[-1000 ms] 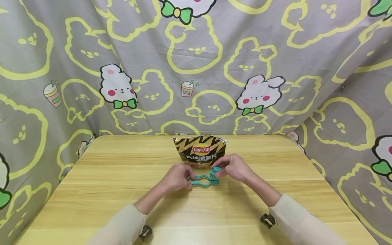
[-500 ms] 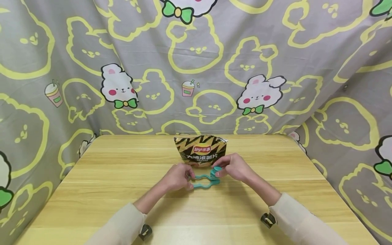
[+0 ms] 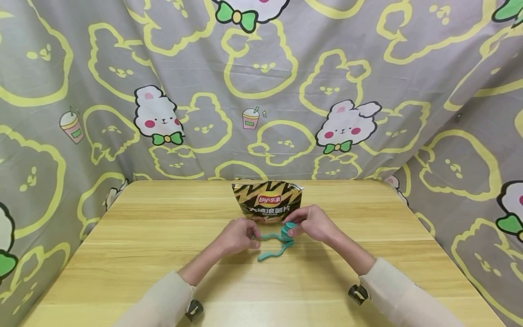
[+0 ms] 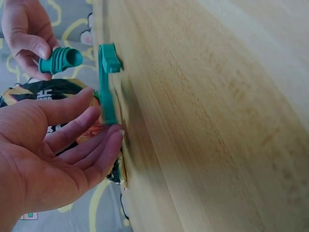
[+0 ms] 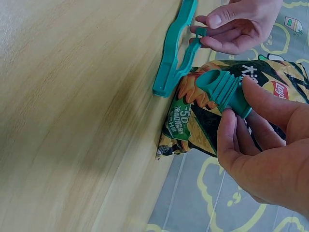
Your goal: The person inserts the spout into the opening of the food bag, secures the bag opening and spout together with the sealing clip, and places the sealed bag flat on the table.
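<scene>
A teal bag clip lies on the table with its two wavy arms spread apart, joined at the right end. My right hand pinches a ribbed teal spout between thumb and fingers, its round mouth facing out, above the clip's hinge end. My left hand is at the free end of the clip's rear arm, fingers loosely extended and touching that end. The thumb stands off from the fingers. Right behind the hands a black and gold bag of Lay's chips stands upright, its lower edge partly hidden.
The wooden table reaches back to a grey curtain printed with yellow outlines and white rabbits. The curtain also hangs along both sides. A black wrist camera is strapped under the right sleeve, another black camera under the left.
The clip's front arm has swung toward the person, away from the rear arm, and its end has come out of the left fingers. The right hand and the chip bag have barely moved.
</scene>
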Available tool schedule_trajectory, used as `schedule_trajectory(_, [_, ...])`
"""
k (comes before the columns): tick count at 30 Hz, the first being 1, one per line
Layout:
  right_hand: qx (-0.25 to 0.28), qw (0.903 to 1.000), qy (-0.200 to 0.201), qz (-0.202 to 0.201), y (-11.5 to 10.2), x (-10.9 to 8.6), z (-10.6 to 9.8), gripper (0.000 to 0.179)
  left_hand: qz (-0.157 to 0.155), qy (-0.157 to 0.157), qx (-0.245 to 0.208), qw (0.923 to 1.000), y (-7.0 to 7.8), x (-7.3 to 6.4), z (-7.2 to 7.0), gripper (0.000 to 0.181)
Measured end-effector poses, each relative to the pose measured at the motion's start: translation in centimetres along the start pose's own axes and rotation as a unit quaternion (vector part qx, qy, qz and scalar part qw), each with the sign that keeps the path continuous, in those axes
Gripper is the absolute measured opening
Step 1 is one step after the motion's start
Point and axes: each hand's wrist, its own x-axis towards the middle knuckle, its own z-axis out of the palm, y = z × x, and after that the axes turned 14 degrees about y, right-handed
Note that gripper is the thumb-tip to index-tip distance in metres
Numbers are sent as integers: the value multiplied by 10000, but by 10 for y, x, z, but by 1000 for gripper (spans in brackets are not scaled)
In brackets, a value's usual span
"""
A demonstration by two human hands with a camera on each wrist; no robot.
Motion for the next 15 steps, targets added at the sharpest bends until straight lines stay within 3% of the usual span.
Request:
schedule_trajectory(6, [12,10000,23,9,0,-1,-1,27,-164,63,11,9998,1,1,-1,8])
schedule_trajectory(15, [-3,10000,48,9,2,0,-2,24,-118,127,-23,9998,8,4,-10,5])
